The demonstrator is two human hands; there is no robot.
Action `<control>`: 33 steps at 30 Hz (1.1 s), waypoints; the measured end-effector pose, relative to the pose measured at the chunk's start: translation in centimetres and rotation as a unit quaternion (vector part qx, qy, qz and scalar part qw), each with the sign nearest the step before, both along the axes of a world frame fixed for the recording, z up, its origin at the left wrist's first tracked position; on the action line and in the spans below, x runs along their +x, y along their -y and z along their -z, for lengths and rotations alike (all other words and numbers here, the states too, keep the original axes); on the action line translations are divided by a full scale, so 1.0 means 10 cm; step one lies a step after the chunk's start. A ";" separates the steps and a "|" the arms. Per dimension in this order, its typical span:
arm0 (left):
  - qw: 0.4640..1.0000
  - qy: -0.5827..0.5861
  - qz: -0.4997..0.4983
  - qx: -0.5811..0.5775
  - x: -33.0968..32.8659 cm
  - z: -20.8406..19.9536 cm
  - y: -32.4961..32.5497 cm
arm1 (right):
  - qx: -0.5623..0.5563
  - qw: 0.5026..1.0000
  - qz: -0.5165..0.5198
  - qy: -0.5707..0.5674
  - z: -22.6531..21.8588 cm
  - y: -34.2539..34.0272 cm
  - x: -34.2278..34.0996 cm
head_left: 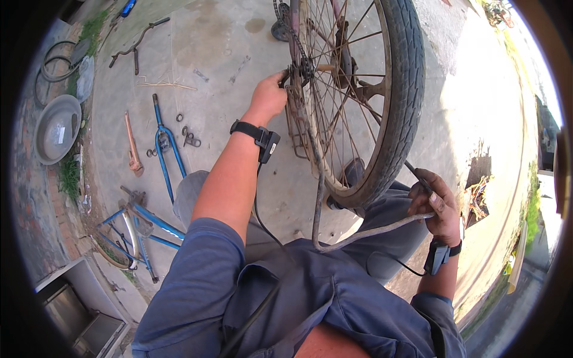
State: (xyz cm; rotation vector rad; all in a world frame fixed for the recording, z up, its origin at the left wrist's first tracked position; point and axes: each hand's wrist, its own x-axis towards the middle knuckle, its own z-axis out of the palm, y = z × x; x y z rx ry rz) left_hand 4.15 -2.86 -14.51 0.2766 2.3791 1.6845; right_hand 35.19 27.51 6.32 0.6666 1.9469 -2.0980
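Blue shirt (298,298) nearest. Right hand (439,206) wrapped round rusty frame tube (382,230) plus thin tool, steadying wheel (364,95). Left hand (268,95) fingers pinched at hub chain (296,59), reaching the drive side.

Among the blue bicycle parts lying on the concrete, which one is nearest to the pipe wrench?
The blue bicycle fork, lying just right of the rusty pipe wrench. The blue bicycle frame lies farther off, toward the person, beside a wheel rim.

A blue bike fork (162,143) and an orange pipe wrench (132,146) lie on the concrete ground (227,42), left of the hands. Farther left sits a grey metal bowl (57,128). A blue bike frame (134,230) lies lower down.
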 end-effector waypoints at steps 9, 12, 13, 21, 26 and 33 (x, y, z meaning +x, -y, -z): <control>0.994 -0.024 -0.041 -0.103 0.02 0.00 0.05 | -0.035 0.999 0.002 -0.015 0.03 -0.07 0.03; 0.996 0.007 -0.040 -0.082 0.03 -0.10 0.12 | -0.049 0.999 -0.010 -0.019 0.07 -0.10 0.04; 0.996 0.024 -0.040 -0.074 0.04 -0.14 0.15 | -0.056 0.998 -0.009 -0.027 0.08 -0.11 0.05; 0.982 0.143 -0.070 0.098 0.28 -0.73 0.43 | -0.096 0.994 0.000 -0.060 0.29 -0.13 0.00; 0.972 0.165 -0.093 0.142 0.46 -1.00 0.55 | -0.113 0.992 0.015 -0.054 0.33 -0.04 -0.06; 0.974 0.128 -0.082 0.166 0.96 -1.19 0.65 | -0.164 0.977 0.070 -0.115 0.43 0.01 -0.04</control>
